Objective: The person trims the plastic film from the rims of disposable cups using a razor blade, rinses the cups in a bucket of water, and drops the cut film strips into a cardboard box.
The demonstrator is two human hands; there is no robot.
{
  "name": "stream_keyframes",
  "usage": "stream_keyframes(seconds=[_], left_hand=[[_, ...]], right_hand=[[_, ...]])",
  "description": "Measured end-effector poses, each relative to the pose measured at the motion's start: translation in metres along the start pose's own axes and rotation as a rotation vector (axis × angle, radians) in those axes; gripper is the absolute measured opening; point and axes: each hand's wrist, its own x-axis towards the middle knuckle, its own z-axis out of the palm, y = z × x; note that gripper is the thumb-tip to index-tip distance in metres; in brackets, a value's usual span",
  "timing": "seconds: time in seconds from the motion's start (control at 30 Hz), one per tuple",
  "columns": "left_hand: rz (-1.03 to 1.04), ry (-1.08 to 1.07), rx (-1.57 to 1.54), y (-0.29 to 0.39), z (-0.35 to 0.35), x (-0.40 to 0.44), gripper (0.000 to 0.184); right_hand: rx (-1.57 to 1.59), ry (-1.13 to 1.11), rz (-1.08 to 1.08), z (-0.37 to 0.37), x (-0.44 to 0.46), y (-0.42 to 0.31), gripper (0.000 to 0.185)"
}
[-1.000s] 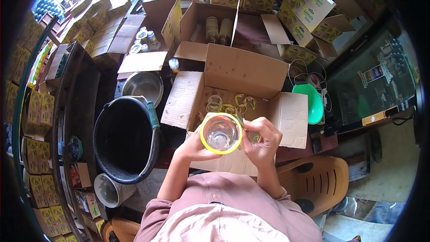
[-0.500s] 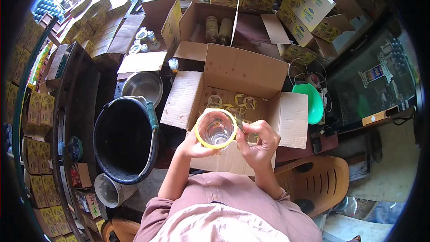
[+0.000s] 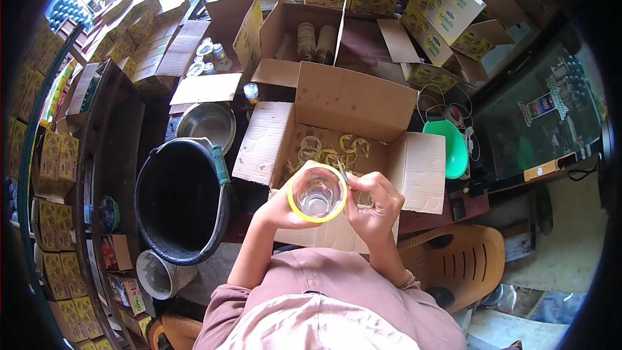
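Observation:
My left hand (image 3: 280, 211) is wrapped round the side of a clear cup (image 3: 317, 203) with a bright yellow rim. Its mouth faces up toward me and nothing shows inside. In my right hand (image 3: 376, 205), thumb and fingers pinch a thin, dark metal blade (image 3: 342, 168) against the rim's right side; any handle is hidden by the fingers. Both hands are above the near side of an open cardboard box (image 3: 356, 100). Yellow and clear ring-shaped trimmings (image 3: 353, 145) lie on the box floor beyond the cup.
A black bucket (image 3: 178, 204) and a steel bowl (image 3: 207, 128) stand left of the box. On its right is a green plastic bowl (image 3: 446, 149) beside cables. An orange-brown chair (image 3: 463, 262) is near my right side. Lemon-printed cartons (image 3: 444, 13) are stacked behind.
The cup has shifted slightly right and tilted, with its rim turned a little. The blade now stands out more clearly above the right fingers, still at the rim.

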Motion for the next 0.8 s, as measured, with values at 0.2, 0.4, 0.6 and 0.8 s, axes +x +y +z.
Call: stream_keyframes(seconds=[0.2,0.4,0.6,0.8], left_hand=[[-0.141,0.091,-0.209,-0.006,0.003,-0.005,0.061],[0.073,-0.039,-0.691,-0.028,-0.006,-0.012,0.071],[-0.003,0.03,-0.68,-0.027,-0.006,-0.014,0.069],[-0.132,0.163,-0.556,-0.032,-0.011,-0.02,0.066]], right_hand=[[-0.079,0.087,0.01,0.0,0.005,0.008,0.017],[0.415,0.129,0.381,-0.01,0.003,0.05,0.013],[0.379,0.131,0.374,-0.001,-0.005,0.047,0.014],[0.007,-0.567,0.599,-0.01,-0.008,0.106,0.07]])
